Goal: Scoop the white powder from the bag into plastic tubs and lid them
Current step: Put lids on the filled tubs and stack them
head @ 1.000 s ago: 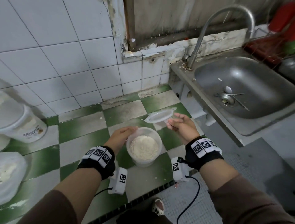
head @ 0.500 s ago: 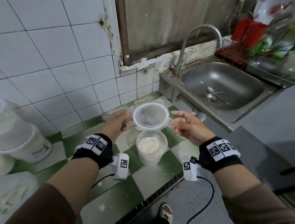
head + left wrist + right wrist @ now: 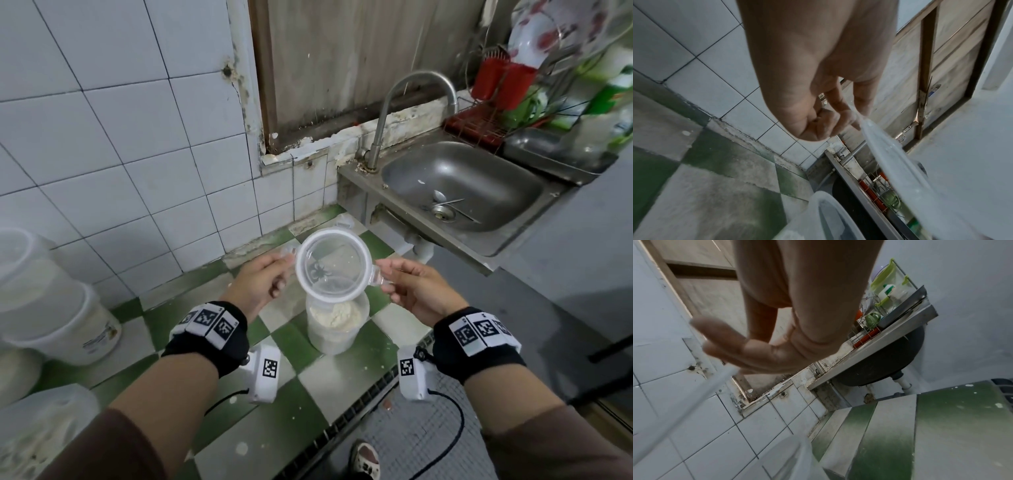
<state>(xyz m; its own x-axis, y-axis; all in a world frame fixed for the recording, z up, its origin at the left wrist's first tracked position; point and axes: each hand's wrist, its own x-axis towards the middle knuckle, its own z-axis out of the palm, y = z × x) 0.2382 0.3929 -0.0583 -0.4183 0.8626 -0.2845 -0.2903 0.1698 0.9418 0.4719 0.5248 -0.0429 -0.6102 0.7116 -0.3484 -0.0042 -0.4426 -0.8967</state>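
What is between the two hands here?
The clear lid: left hand and right hand each hold one of its side tabs, above the powder-filled tub. The head view shows this.

Sink: a steel basin [image 3: 459, 185] on a steel frame against the tiled wall; a spoon [image 3: 439, 196] and a thin utensil lie by its drain [image 3: 443, 211]
Tap: a curved steel gooseneck faucet [image 3: 404, 102] rises at the basin's back left corner
Dish rack: a red wire rack [image 3: 479, 126] right of the tap; it holds red cups [image 3: 503, 82], green items and a flowered plate [image 3: 534, 37]
Tray: a steel tray [image 3: 544, 154] just in front of the rack
Wall: white tiles [image 3: 102, 120]; a worn wooden panel [image 3: 342, 61] above a chipped ledge
Floor: green and pale checkered tiles [image 3: 294, 346]; a grey mat [image 3: 421, 435] to the right, a sandalled foot [image 3: 365, 459] on it
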